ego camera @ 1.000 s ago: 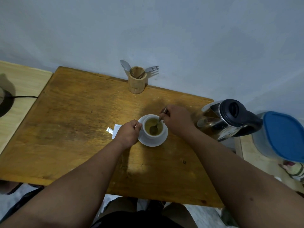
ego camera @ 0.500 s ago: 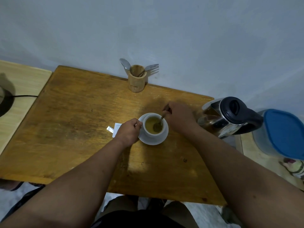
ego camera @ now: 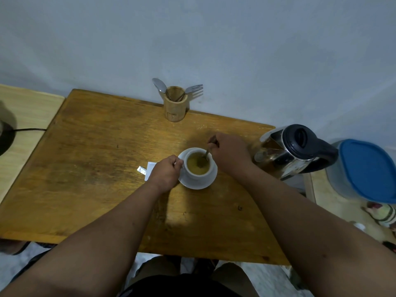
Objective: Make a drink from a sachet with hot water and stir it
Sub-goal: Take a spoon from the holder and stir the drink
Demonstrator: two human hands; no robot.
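Observation:
A white cup (ego camera: 198,175) full of a yellow-brown drink stands on a white saucer (ego camera: 199,184) in the middle of the wooden table (ego camera: 96,168). My left hand (ego camera: 166,173) grips the cup at its left side, over the handle. My right hand (ego camera: 229,150) holds a metal spoon (ego camera: 204,156) whose bowl dips into the drink. The torn white sachet (ego camera: 144,169) lies flat on the table just left of my left hand, partly hidden by it.
A glass kettle (ego camera: 293,150) with a black lid and handle stands at the table's right edge. A wooden holder (ego camera: 174,108) with a spoon and a fork sits at the back by the wall. A blue-lidded container (ego camera: 364,170) is further right, off the table.
The spoon has swung round inside the cup, its bowl moving from the near side toward the far right. My left hand keeps its hold on the cup.

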